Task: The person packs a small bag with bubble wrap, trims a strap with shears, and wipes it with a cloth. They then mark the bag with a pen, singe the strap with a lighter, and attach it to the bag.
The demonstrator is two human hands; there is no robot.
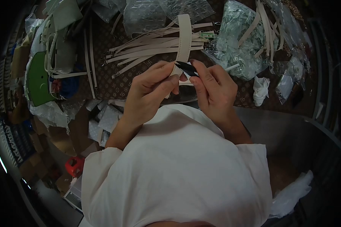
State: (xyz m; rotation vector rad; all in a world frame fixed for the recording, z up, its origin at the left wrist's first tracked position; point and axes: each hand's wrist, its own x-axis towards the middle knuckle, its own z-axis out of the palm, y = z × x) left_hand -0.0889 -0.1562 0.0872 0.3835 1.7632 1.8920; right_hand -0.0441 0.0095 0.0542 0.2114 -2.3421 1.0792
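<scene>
My left hand (pixel 149 86) pinches a wide cream strap (pixel 184 36) with stitched edges near its lower end. The rest of the strap stands up and away over the table. Between the thumb and fingers of my right hand (pixel 217 84) is a small black pointed tool (pixel 187 69), its tip close to my left fingertips, over the strap. My fingers cover much of the tool. Just beyond my hands lies a pile of narrow cream straps (pixel 155 48) with metal clasps at their ends.
Clear plastic bags (pixel 240 41) and more straps (pixel 268 32) lie at the right, with a crumpled white tissue (pixel 260 90) nearer me. Pale bags (pixel 62 51) and a green panel (pixel 40 79) are at the left. Bubble wrap (pixel 144 15) lies along the back.
</scene>
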